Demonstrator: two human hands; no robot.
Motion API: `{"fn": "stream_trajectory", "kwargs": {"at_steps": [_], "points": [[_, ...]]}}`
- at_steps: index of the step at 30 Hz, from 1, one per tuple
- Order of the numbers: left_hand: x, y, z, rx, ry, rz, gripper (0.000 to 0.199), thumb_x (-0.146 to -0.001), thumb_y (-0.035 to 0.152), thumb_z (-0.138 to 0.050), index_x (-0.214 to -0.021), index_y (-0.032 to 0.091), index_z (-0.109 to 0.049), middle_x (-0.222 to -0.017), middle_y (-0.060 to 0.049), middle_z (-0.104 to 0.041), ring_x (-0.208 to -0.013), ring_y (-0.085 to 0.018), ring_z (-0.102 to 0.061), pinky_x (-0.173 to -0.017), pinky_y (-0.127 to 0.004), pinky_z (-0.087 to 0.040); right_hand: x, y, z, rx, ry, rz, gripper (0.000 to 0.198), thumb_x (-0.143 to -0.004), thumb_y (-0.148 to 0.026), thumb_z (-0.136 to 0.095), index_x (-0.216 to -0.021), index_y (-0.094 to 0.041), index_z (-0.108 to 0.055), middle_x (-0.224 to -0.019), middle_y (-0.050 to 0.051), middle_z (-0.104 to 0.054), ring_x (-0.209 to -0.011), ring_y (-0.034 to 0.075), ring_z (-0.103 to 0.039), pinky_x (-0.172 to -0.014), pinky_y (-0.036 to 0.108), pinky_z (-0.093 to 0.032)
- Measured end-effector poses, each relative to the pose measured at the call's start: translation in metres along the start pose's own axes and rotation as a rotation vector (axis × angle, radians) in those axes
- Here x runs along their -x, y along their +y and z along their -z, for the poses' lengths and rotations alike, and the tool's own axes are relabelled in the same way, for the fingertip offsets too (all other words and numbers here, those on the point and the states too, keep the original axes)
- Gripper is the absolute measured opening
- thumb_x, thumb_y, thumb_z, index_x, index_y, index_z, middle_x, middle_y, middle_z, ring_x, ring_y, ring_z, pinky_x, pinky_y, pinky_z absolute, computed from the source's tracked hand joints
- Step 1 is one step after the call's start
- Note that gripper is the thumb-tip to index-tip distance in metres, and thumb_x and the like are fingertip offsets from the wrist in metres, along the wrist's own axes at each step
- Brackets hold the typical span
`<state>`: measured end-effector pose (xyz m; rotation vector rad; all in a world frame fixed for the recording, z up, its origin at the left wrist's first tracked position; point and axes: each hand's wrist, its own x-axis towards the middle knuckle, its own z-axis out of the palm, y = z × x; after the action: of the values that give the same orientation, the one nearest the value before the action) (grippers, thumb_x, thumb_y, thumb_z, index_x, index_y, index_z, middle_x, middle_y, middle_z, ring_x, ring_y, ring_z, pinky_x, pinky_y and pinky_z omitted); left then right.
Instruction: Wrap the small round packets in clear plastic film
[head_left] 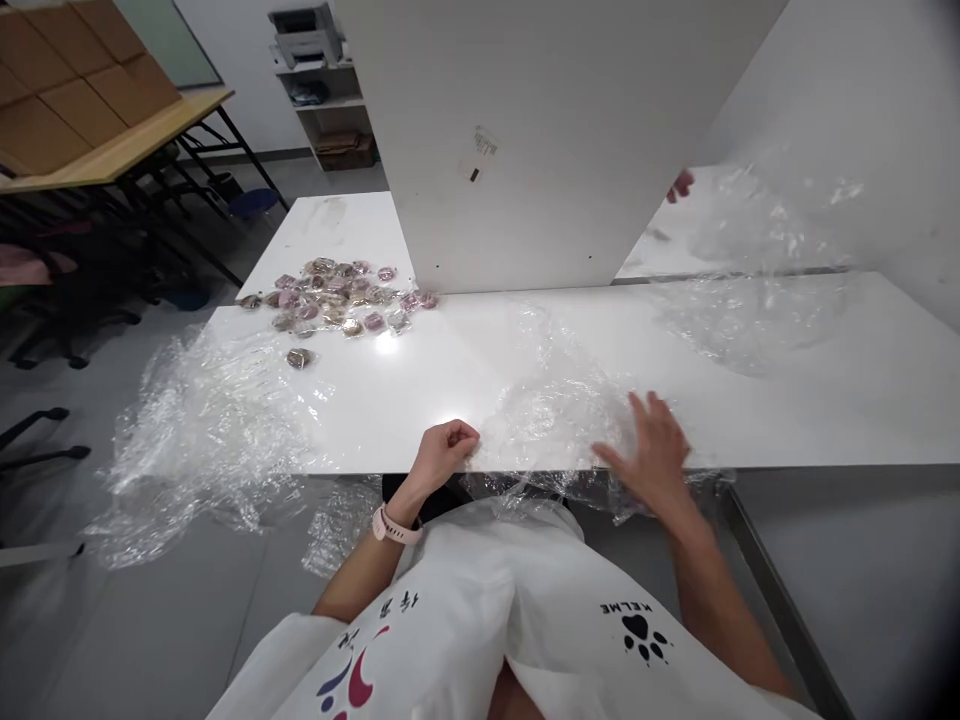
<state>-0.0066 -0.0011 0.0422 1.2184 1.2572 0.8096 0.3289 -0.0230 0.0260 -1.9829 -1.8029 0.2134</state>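
Note:
A crumpled heap of clear plastic film (555,415) lies on the white table (465,365) in front of me, partly hanging over the front edge. At its left side my left hand (446,450) is closed in a pinch, thumb against the fingers, beside the film's edge; whether film is between the fingertips I cannot make out. My right hand (651,448) has its fingers spread over the right part of the film, slightly blurred. A pink watch band (396,527) is around my left wrist.
Small wrapped pieces (337,295) are piled at the back left, with one brown wrapped piece (299,357) apart from them. More clear film (217,430) spills over the left edge. A tall white panel (540,150) stands behind; another person's hand (681,186) shows past it.

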Motion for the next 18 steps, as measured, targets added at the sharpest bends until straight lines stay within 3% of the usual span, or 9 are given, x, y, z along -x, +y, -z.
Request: {"fn": "stream_trajectory", "kwargs": {"at_steps": [3, 6, 9, 11, 13, 16, 18], "points": [[-0.008, 0.007, -0.008, 0.162, 0.174, -0.075, 0.019, -0.086, 0.035, -0.064, -0.083, 0.017, -0.059, -0.059, 0.003, -0.06, -0.055, -0.011, -0.057, -0.059, -0.026, -0.049, 0.003, 0.039, 0.002, 0.088, 0.091, -0.248, 0.083, -0.084, -0.069, -0.048, -0.148, -0.016, -0.044, -0.149, 0.023, -0.045, -0.134, 0.043, -0.042, -0.103, 0.064, -0.036], [-0.024, 0.033, 0.0, 0.238, 0.292, -0.21, 0.02, -0.089, 0.037, -0.063, -0.09, 0.019, -0.056, -0.06, 0.004, -0.062, -0.058, -0.011, -0.062, -0.062, -0.025, -0.052, -0.008, 0.043, 0.01, -0.116, -0.042, -0.271, 0.056, -0.078, -0.064, -0.059, -0.109, -0.02, -0.071, -0.108, 0.014, -0.069, -0.098, 0.032, -0.063, -0.086, 0.049, -0.049], [-0.038, 0.08, 0.023, 0.2, 0.345, -0.375, 0.022, -0.089, 0.039, -0.067, -0.093, 0.019, -0.056, -0.064, 0.004, -0.065, -0.049, -0.008, -0.058, -0.049, -0.021, -0.047, -0.04, 0.023, 0.032, -0.585, -0.027, -0.328, 0.035, -0.068, -0.054, -0.073, -0.078, -0.021, -0.07, -0.07, 0.001, -0.064, -0.062, 0.016, -0.054, -0.058, 0.029, -0.045], [-0.039, 0.116, 0.04, 0.172, 0.398, -0.527, 0.023, -0.088, 0.039, -0.07, -0.092, 0.02, -0.057, -0.067, 0.005, -0.064, -0.045, -0.005, -0.053, -0.041, -0.018, -0.038, -0.067, 0.007, 0.058, -0.871, 0.141, -0.358, 0.033, -0.06, -0.047, -0.081, -0.071, -0.019, -0.067, -0.06, -0.002, -0.056, -0.052, 0.01, -0.044, -0.047, 0.024, -0.033], [-0.028, 0.149, 0.055, 0.16, 0.465, -0.689, 0.019, -0.088, 0.036, -0.07, -0.092, 0.022, -0.058, -0.066, 0.007, -0.059, -0.047, -0.004, -0.051, -0.039, -0.018, -0.034, -0.091, -0.005, 0.088, -1.076, 0.31, -0.296, 0.034, -0.053, -0.042, -0.085, -0.064, -0.019, -0.062, -0.057, -0.004, -0.051, -0.047, 0.007, -0.037, -0.042, 0.023, -0.025], [0.005, 0.176, 0.072, 0.155, 0.62, -0.853, 0.01, -0.092, 0.032, -0.066, -0.092, 0.024, -0.059, -0.062, 0.009, -0.049, -0.046, -0.003, -0.046, -0.04, -0.018, -0.032, -0.111, -0.011, 0.125, -1.184, 0.531, -0.129, 0.038, -0.051, -0.043, -0.086, -0.058, -0.02, -0.056, -0.056, -0.004, -0.047, -0.046, 0.008, -0.036, -0.041, 0.024, -0.023], [0.03, 0.175, 0.085, 0.154, 0.742, -0.88, 0.009, -0.092, 0.029, -0.067, -0.09, 0.024, -0.06, -0.059, 0.009, -0.044, -0.044, -0.003, -0.039, -0.038, -0.018, -0.028, -0.118, -0.002, 0.136, -1.17, 0.598, -0.101, 0.038, -0.06, -0.05, -0.082, -0.062, -0.021, -0.056, -0.057, -0.004, -0.041, -0.048, 0.008, -0.033, -0.043, 0.025, -0.023]]}}
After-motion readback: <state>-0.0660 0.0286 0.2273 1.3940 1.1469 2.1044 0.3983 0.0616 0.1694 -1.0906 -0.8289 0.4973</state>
